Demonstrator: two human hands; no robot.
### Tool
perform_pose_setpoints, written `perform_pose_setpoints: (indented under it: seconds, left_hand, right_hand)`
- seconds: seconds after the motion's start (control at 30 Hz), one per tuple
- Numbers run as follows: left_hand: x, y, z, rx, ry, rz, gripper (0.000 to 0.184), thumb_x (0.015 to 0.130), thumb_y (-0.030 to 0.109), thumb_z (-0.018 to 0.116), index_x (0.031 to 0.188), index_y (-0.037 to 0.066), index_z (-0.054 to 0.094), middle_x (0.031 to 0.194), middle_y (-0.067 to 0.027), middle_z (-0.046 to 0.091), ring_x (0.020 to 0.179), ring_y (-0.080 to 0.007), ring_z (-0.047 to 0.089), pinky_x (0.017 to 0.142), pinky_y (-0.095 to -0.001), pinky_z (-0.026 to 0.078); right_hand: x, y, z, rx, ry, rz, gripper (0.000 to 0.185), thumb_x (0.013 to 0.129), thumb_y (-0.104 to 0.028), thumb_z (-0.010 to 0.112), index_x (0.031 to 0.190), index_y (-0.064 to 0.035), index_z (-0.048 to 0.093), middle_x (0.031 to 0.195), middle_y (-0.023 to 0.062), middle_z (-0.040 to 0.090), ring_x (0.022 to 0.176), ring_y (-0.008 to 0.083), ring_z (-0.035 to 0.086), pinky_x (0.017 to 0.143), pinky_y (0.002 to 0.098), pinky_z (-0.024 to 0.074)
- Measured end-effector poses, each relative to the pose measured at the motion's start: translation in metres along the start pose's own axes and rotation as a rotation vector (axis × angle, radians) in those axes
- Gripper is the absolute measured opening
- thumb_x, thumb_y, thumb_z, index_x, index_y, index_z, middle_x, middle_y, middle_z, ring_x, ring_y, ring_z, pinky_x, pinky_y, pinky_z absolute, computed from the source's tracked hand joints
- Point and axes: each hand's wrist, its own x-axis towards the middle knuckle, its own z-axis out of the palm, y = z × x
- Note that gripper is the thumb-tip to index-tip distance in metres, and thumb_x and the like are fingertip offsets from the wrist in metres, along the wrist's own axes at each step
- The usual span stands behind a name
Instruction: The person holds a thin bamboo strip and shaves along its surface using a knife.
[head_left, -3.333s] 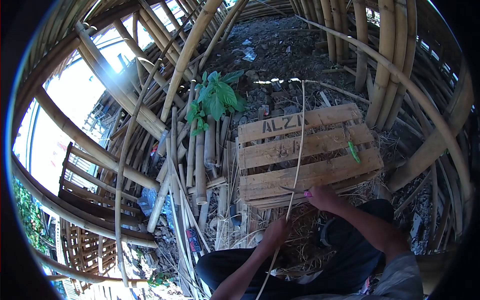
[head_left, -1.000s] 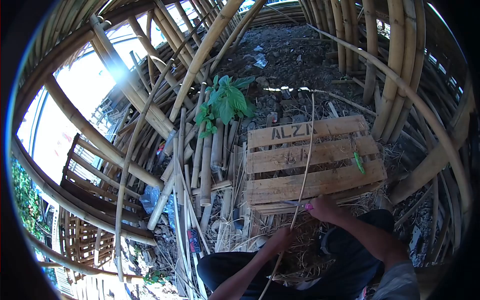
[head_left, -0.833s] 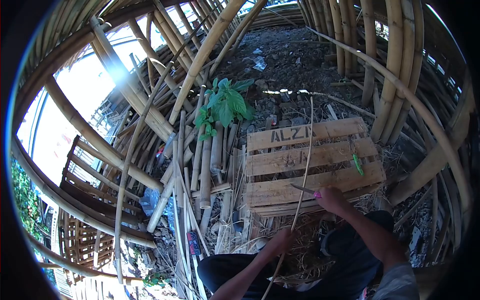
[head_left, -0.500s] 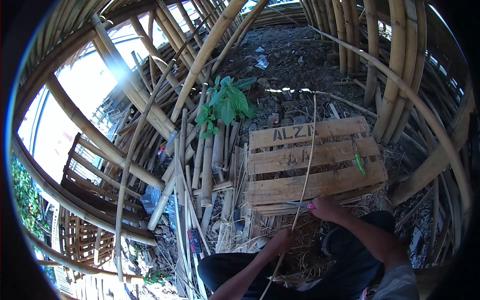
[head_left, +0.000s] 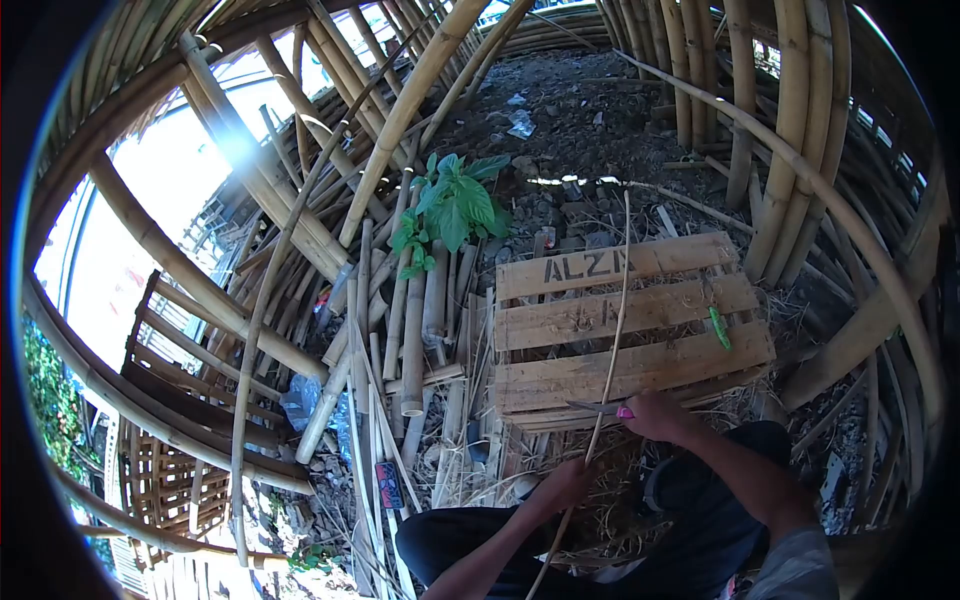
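Note:
A long thin bamboo strip (head_left: 617, 320) slants from below my lap up across a slatted wooden crate (head_left: 640, 370) marked with dark letters. My left hand (head_left: 563, 486) is closed around the strip, low down near the crate's front edge. In my right hand (head_left: 655, 416) is a knife (head_left: 597, 407) with a pink handle. Its blade points left and crosses the strip a little above my left hand; whether it cuts in, I cannot tell. A bright green slender object (head_left: 719, 328) lies on the right part of the crate.
Cut bamboo poles (head_left: 413, 350) lie piled to the left, beside a leafy green plant (head_left: 455, 205). A red and dark small box (head_left: 388, 484) rests among strips near my left knee. Upright bamboo posts (head_left: 790, 140) stand at the right, and a bent pole (head_left: 800, 165) arches over there.
Both hands stay almost in place. The bamboo strip has shifted slightly, its lower end moving a little to the right.

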Motion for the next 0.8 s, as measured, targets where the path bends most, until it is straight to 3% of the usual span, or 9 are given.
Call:
perform_pose_setpoints:
  seconds: [0.47, 0.73, 0.77, 0.8]
  left_hand:
    - [0.004, -0.006, 0.001, 0.065, 0.022, 0.049, 0.043, 0.093, 0.035, 0.043, 0.090, -0.006, 0.056, 0.059, -0.0146, 0.055, 0.057, -0.0259, 0.059, 0.056, -0.0402, 0.045]
    - [0.000, 0.004, 0.000, 0.130, -0.011, -0.013, 0.045, 0.093, 0.036, 0.042, 0.091, -0.007, 0.055, 0.068, -0.0227, 0.058, 0.068, -0.0365, 0.062, 0.064, -0.0444, 0.046]
    - [0.001, 0.003, 0.000, 0.132, -0.012, -0.013, 0.045, 0.093, 0.036, 0.042, 0.091, -0.007, 0.055, 0.068, -0.0227, 0.058, 0.068, -0.0365, 0.062, 0.064, -0.0444, 0.046]
    - [0.001, 0.000, 0.002, 0.154, 0.026, 0.040, 0.045, 0.093, 0.038, 0.041, 0.087, -0.005, 0.054, 0.062, -0.0164, 0.056, 0.061, -0.0304, 0.059, 0.059, -0.0418, 0.044]
  right_hand:
    - [0.000, 0.002, 0.001, 0.012, -0.010, -0.013, 0.028, 0.080, -0.025, 0.056, 0.079, 0.0021, 0.061, 0.076, 0.0244, 0.061, 0.075, 0.0401, 0.061, 0.071, 0.0474, 0.0479]
    - [0.001, 0.006, 0.005, -0.016, -0.078, 0.014, 0.030, 0.080, -0.028, 0.055, 0.082, 0.0019, 0.062, 0.077, 0.0237, 0.062, 0.076, 0.0387, 0.062, 0.072, 0.0463, 0.0485]
    - [0.001, 0.008, 0.007, -0.024, -0.095, 0.010, 0.031, 0.081, -0.028, 0.055, 0.083, 0.0019, 0.062, 0.078, 0.0236, 0.063, 0.076, 0.0384, 0.062, 0.073, 0.0460, 0.0487]
    - [0.001, 0.006, 0.005, -0.022, -0.093, 0.012, 0.031, 0.081, -0.028, 0.055, 0.083, 0.0019, 0.062, 0.078, 0.0236, 0.063, 0.076, 0.0384, 0.062, 0.073, 0.0460, 0.0487]
